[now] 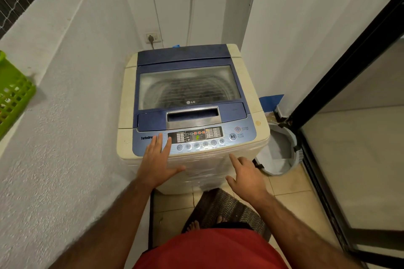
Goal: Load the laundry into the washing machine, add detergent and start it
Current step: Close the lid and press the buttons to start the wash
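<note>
Left hand point(157, 160) lies flat, fingers spread, holding nothing, on the control panel point(194, 137) of the washing machine point(190, 102). Right hand point(246, 176), empty, forefinger out, hovers just right, below the panel; lid point(188, 85) beyond is shut.

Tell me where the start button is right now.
In the head view, the start button sits at the right end of the control panel, just below the power button, ahead of the right hand.

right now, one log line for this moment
lid shut | display lit | left hand on panel | right hand pointing, off buttons
</note>
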